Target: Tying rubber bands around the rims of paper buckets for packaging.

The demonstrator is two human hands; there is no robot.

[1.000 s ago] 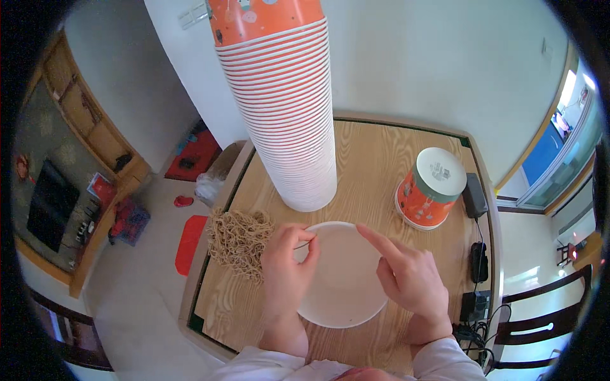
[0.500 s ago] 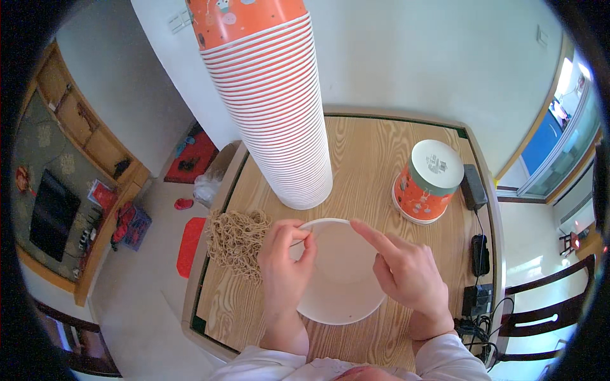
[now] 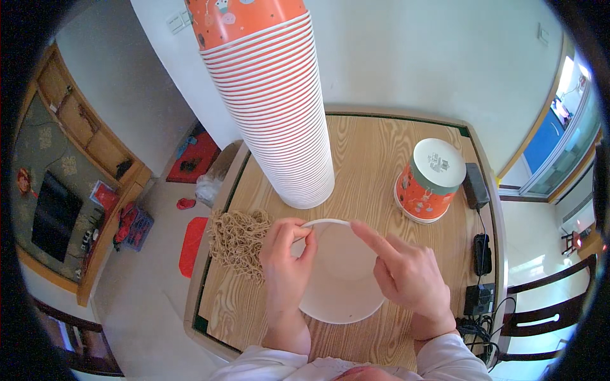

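Note:
A large white-lined paper bucket (image 3: 346,286), mouth toward me, lies between my hands at the near side of the table. My left hand (image 3: 286,257) is closed at its upper left rim, thumb and forefinger pinched together; whether something thin is also between them is too small to tell. My right hand (image 3: 410,273) is at the right side of the bucket. Its forefinger stretches along the top rim, the thumb is bent at the right wall, and the other fingers curl partly out of sight. Beside my left hand lies a tangled heap of beige cord loops (image 3: 241,241).
A tall stack of nested orange paper buckets (image 3: 273,108) rises behind the bucket. An upside-down orange bucket (image 3: 424,190) stands at right. A black power adapter (image 3: 474,186) and cables (image 3: 480,330) line the right edge of the wooden table (image 3: 362,152). A dark chair (image 3: 553,317) is beyond.
Both hands and the bucket keep almost the same pose. The whole view has shifted very slightly.

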